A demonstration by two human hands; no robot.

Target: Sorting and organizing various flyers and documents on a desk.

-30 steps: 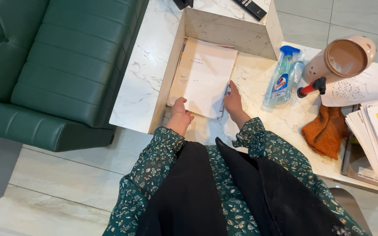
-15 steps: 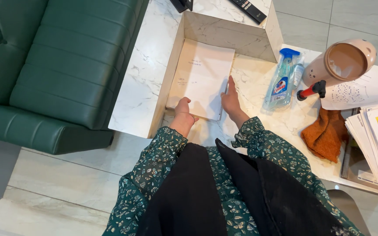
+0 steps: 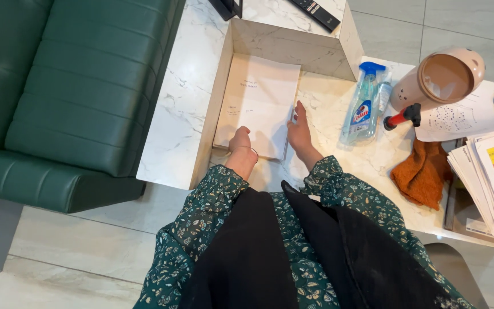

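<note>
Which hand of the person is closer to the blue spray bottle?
The right hand. It rests at the right edge of the white paper stack, beside the spray bottle but apart from it. The left hand is at the stack's near edge, farther away.

The stack of papers [image 3: 258, 106] lies in the recess of the table [image 3: 172, 131], against the left wall. Right of the stack lies a spray bottle [image 3: 363, 106]; farther right a cloth [image 3: 421, 180] and a paper pile [image 3: 490, 177].

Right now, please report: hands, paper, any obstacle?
Left hand and right hand flat on white paper stack, marble shelf. Blue spray bottle beside, apart.
</note>
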